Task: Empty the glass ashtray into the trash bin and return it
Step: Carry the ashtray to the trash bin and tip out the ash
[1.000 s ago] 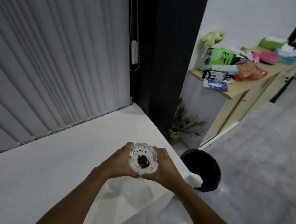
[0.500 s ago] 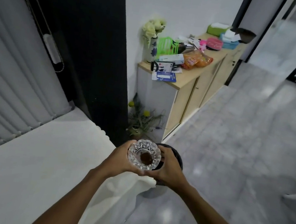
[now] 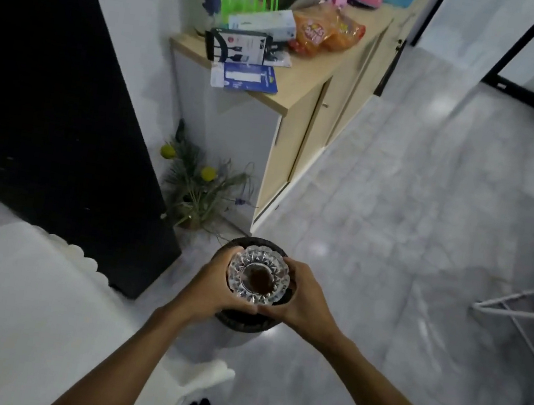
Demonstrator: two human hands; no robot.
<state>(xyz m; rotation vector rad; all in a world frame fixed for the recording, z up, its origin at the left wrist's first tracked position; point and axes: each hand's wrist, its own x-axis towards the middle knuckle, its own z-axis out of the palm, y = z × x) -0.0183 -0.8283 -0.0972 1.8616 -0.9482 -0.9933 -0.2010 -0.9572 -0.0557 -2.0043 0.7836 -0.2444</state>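
The cut-glass ashtray [image 3: 258, 279] is upright, with dark brown ash in its middle. My left hand [image 3: 211, 286] cups its left side and my right hand [image 3: 304, 300] cups its right side. Both hands hold it directly above the black trash bin [image 3: 242, 322], which stands on the floor. Most of the bin is hidden behind the ashtray and my hands; only its rim shows at the top and bottom.
A white table [image 3: 15, 321] fills the lower left. A black panel [image 3: 51, 83] and a small potted plant [image 3: 203, 189] stand behind the bin. A wooden cabinet [image 3: 304, 131] with clutter is beyond. A white wire rack [image 3: 524, 327] is at the right.
My hands have carried the ashtray off the table to the right, until it is over the trash bin. The view has swung right and down toward the floor.
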